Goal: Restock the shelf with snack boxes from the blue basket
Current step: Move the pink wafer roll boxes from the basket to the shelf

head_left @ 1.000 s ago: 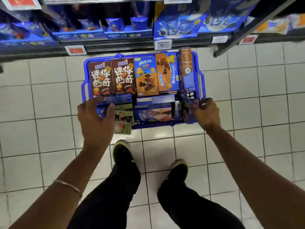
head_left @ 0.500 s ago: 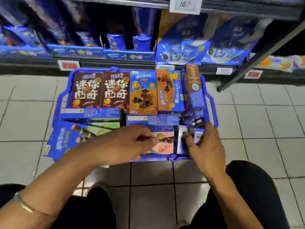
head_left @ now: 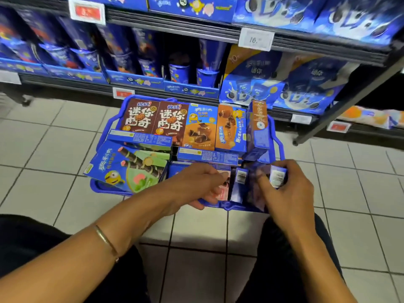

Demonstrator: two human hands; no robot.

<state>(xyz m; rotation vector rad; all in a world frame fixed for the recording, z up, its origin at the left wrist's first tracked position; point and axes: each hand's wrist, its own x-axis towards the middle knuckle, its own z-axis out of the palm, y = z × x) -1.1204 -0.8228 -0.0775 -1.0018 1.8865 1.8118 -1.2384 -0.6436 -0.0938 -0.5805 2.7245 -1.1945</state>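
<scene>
Mid-pick at the blue basket's point(head_left: 105, 188) near right, the right hand point(head_left: 288, 193) pinched a small box point(head_left: 277, 177), the left hand point(head_left: 194, 184) curled round a pink box point(head_left: 223, 191); a lift to the shelf point(head_left: 185, 27) seemed due.

The basket point(head_left: 278, 142) is coloured blue. Two brown boxes point(head_left: 140, 115), upper centre, are printed with white characters. The green box point(head_left: 140, 171) and the pink box point(head_left: 223, 193) are bordered in blue. The small box point(head_left: 277, 177), centre right, is coloured blue with a white barcode.

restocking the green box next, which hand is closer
Left. The left hand is just right of the green box; the right hand grips a small box farther right.
</scene>
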